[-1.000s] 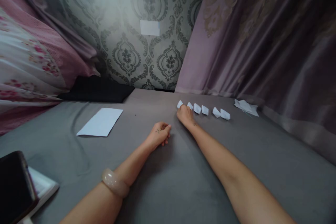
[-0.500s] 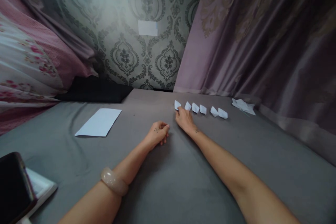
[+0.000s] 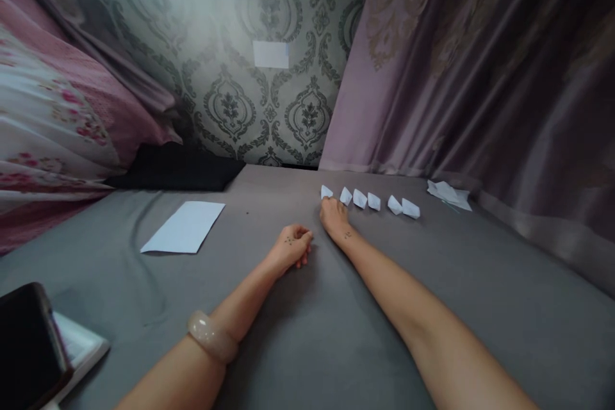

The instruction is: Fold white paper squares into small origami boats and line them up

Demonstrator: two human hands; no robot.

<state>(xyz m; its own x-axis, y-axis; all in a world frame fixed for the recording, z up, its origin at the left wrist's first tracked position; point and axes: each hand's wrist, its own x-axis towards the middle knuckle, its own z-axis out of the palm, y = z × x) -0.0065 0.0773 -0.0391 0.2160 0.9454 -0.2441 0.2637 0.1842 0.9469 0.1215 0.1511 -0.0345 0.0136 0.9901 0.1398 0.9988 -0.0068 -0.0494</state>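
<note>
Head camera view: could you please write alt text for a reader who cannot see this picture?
A person's right hand rests at the end of a row of six small folded white paper boats on a gray fabric surface. The left hand, with a pale bangle, lies empty nearby, and a flat white paper sheet lies to its left.

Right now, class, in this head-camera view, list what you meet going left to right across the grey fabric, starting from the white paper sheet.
white paper sheet -> left hand -> six folded paper boats -> loose paper scraps
</note>
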